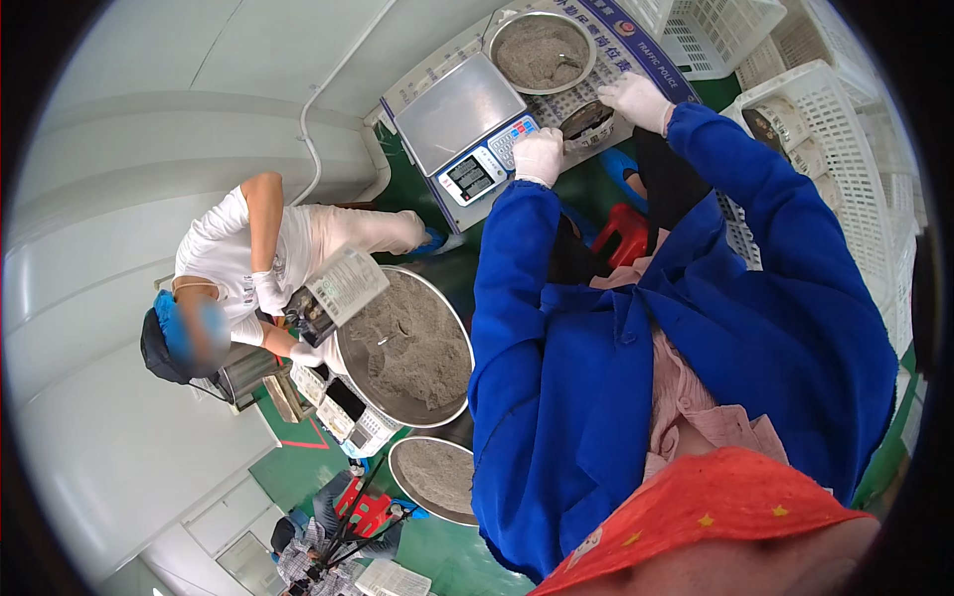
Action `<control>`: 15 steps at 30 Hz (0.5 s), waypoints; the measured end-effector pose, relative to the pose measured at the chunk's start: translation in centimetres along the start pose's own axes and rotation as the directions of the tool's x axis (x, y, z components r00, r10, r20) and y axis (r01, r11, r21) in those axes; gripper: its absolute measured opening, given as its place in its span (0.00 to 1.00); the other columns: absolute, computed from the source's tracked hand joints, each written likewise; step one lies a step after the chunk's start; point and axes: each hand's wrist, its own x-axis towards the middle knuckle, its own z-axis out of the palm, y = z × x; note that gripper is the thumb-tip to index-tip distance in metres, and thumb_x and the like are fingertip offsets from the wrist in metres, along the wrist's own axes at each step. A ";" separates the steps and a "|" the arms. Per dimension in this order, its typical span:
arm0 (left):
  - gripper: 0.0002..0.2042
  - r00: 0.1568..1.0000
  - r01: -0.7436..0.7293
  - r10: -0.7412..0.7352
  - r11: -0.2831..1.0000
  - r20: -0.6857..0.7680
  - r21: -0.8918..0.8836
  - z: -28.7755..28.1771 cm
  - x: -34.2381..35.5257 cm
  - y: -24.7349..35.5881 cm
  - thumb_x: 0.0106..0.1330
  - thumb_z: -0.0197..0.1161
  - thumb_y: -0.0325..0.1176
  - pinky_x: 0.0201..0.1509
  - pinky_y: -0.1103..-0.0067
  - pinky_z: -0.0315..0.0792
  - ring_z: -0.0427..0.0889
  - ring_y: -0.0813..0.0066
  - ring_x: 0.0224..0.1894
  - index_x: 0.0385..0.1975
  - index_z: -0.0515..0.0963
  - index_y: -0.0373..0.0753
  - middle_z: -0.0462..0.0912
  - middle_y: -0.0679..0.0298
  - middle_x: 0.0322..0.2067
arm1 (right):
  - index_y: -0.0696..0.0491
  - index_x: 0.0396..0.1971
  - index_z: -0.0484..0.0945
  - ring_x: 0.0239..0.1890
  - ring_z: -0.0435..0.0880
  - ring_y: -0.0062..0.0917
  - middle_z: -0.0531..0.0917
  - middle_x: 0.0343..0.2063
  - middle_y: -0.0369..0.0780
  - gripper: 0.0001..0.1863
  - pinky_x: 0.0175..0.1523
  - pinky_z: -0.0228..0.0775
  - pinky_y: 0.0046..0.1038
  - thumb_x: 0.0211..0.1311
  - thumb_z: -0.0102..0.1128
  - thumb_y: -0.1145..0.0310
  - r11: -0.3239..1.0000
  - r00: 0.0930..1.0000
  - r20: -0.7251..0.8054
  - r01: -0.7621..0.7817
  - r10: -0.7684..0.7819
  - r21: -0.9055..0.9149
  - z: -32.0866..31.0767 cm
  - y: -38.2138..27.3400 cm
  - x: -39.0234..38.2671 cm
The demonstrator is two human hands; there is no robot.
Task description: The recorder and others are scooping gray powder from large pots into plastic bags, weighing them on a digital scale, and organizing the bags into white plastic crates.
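Note:
My left hand point(539, 156), in a white glove, is closed at the left edge of a dark pouch point(585, 123), beside the keypad of a digital scale point(459, 112) with a bare metal pan. My right hand point(642, 103), also gloved, has its fingers curled at the pouch's upper right edge. The pouch lies between my hands over a printed board point(665, 74). Just behind it sits a steel bowl point(537, 55) of grey granular material with a scoop handle showing.
At left, a co-worker point(248, 243) holds a printed bag point(345, 285) over a large powder-filled basin point(411, 348). Another basin point(434, 477) stands below. White crates point(838, 179) line the right. A red stool point(622, 238) is below my arms. Another person point(305, 551) is farther off.

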 end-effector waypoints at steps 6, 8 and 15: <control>0.04 1.000 0.010 -0.010 1.000 0.007 -0.023 -0.1 0.1 0.9 0.57 0.56 0.31 0.32 0.69 0.77 0.84 0.65 0.27 0.23 0.76 0.45 0.81 0.63 0.23 | 0.50 0.26 0.81 0.35 0.84 0.31 0.84 0.32 0.38 0.04 0.45 0.73 0.31 0.49 0.59 0.69 0.985 0.977 0.130 -0.167 0.171 -0.047 -1.1 0.6 -1.2; 0.03 0.996 0.058 -0.057 0.998 0.064 -0.013 -0.5 0.4 1.3 0.57 0.57 0.32 0.34 0.68 0.77 0.84 0.63 0.28 0.25 0.77 0.44 0.81 0.63 0.24 | 0.50 0.23 0.81 0.33 0.84 0.33 0.84 0.28 0.39 0.03 0.43 0.73 0.32 0.49 0.60 0.68 0.973 0.961 0.161 -0.214 0.226 -0.084 -1.2 0.5 -1.5; 0.08 0.987 -0.005 -0.048 0.944 -0.155 -0.329 -3.3 1.9 3.9 0.56 0.63 0.34 0.40 0.67 0.77 0.84 0.58 0.34 0.34 0.83 0.41 0.85 0.60 0.30 | 0.50 0.17 0.79 0.24 0.83 0.40 0.81 0.17 0.43 0.10 0.34 0.75 0.39 0.48 0.61 0.61 0.986 0.998 0.060 -0.034 0.025 0.161 -4.6 -4.5 0.6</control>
